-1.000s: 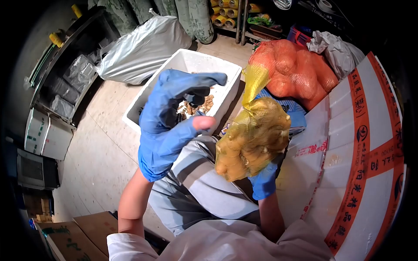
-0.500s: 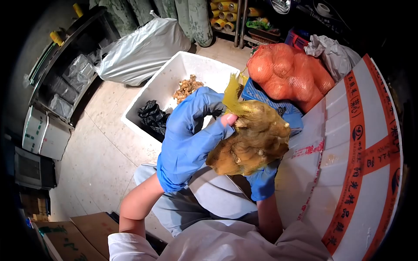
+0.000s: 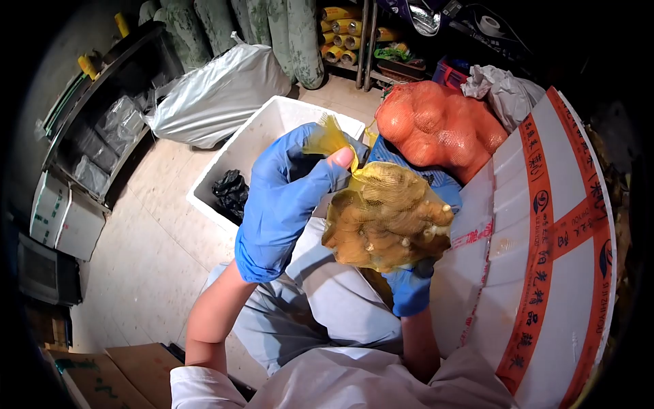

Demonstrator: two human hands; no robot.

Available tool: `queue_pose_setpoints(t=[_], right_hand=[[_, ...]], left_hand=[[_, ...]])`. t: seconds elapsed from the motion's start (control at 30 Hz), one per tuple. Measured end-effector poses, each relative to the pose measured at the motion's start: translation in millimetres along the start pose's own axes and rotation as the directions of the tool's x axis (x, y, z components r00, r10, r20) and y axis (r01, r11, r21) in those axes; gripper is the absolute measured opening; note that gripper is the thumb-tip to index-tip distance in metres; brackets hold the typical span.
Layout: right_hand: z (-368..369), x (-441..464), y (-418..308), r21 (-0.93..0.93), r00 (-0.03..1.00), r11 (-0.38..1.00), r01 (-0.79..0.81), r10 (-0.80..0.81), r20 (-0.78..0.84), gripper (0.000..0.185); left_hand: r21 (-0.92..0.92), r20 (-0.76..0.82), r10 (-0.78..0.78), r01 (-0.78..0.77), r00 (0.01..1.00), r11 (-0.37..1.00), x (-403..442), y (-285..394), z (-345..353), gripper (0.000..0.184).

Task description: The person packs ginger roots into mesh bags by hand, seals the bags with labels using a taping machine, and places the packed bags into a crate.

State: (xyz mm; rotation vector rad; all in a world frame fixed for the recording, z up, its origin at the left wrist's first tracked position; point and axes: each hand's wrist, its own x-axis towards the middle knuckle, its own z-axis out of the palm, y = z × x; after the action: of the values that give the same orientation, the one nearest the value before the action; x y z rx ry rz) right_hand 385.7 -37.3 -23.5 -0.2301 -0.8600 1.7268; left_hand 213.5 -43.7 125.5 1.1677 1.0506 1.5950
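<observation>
A yellow mesh bag of ginger (image 3: 392,221) hangs in front of me above my lap. My left hand (image 3: 289,187), in a blue glove, pinches the gathered neck of the bag between thumb and fingers. The bare thumb tip pokes out of the glove, and the loose mesh end fans out above it. My right hand (image 3: 409,286), also gloved in blue, holds the bag from below; the bag hides most of its fingers. Behind my left hand stands a white foam box (image 3: 272,112) with a black plastic bag (image 3: 231,194) inside.
A red net sack of round produce (image 3: 439,126) lies on a blue crate (image 3: 443,187) beyond the ginger. On the right is a large white foam box with red tape (image 3: 531,252). A silver-white bag (image 3: 218,92) and several winter melons (image 3: 303,48) stand at the back.
My left hand has moved slightly left and up, drawing the bag's neck tighter. The loose ginger in the white box is now hidden behind that hand.
</observation>
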Motion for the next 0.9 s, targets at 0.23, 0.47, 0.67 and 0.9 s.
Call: queue_pose_setpoints(t=[0.23,0.47,0.67,0.9], right_hand=[[7,-4,-12,0.02,0.998,0.999,0.039,-0.038,-0.048,0.076],[10,-11,-19,0.038,0.995,0.997,0.071,-0.069,-0.069,0.075],[18,-13,-36,0.135,0.982,0.981,0.137,-0.118,-0.145,0.074],[28,-20,-69,0.414,0.942,0.861,0.295,-0.188,-0.279,0.063]], left_hand=[[-0.494,0.293,0.192,-0.023,0.937,0.869,2,1,0,0.006],[-0.564,0.116,0.147,-0.057,0.982,0.824,11,5,-9,0.025],[-0.09,0.541,0.095,-0.055,0.836,0.994,-3,-24,18,0.086],[-0.284,0.626,-0.079,0.321,0.776,0.904,-22,-55,59,0.099]])
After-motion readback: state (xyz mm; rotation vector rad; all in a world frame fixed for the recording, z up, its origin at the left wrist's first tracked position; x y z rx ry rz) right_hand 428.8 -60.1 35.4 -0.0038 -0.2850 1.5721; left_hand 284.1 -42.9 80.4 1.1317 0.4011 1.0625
